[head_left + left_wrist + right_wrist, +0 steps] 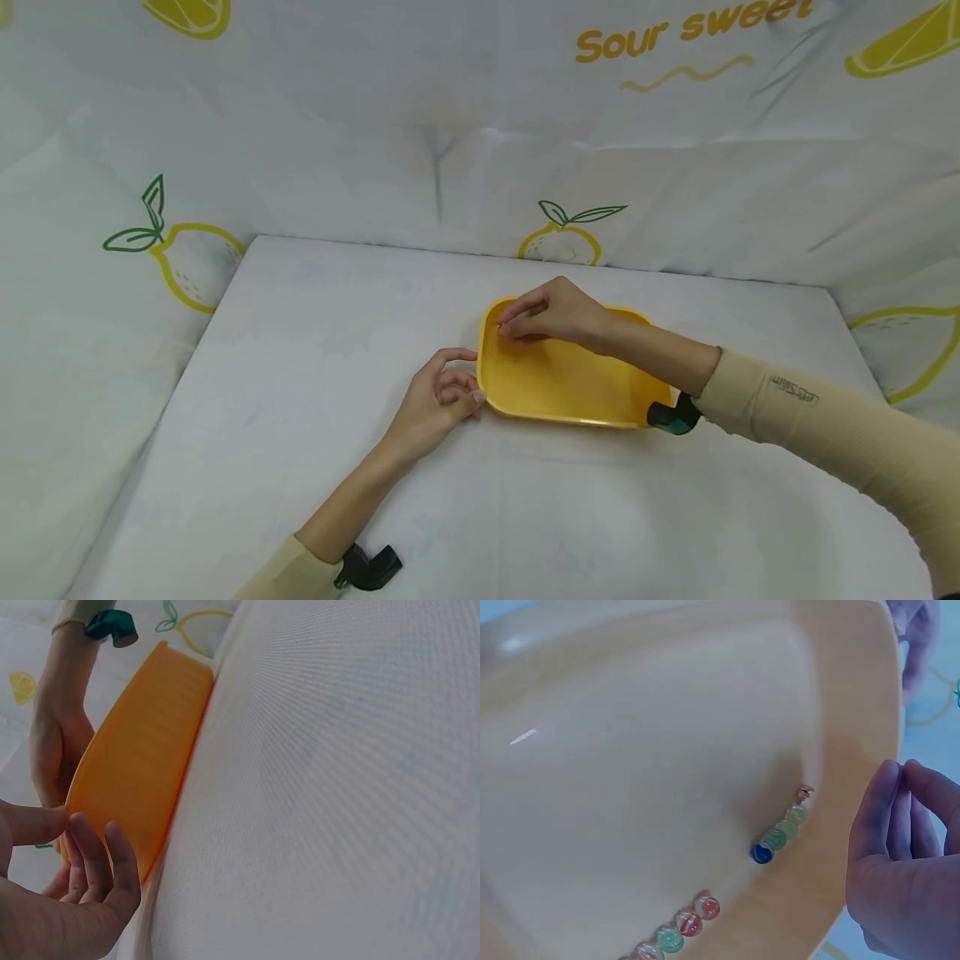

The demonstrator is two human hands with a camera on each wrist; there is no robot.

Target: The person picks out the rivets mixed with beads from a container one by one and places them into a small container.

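A yellow plastic tray (592, 400) lies on the white table. Inside it, in the right wrist view, several glass marbles line the corner: a blue marble (762, 853), green ones (784, 827), and red-and-white ones (706, 907). My right hand (510, 327) hovers over the tray's far left corner with its fingertips drawn together; no marble shows between them (900, 780). My left hand (468, 379) lies on the table at the tray's left end. Its fingers are loosely curled, and the thumb touches the tray's rim (71, 817).
The white table (300, 375) is walled on three sides by a lemon-print cloth (450, 125). A black wrist mount (367, 568) sits on my left forearm, and a teal-and-black one (672, 417) on my right, close to the tray's right end.
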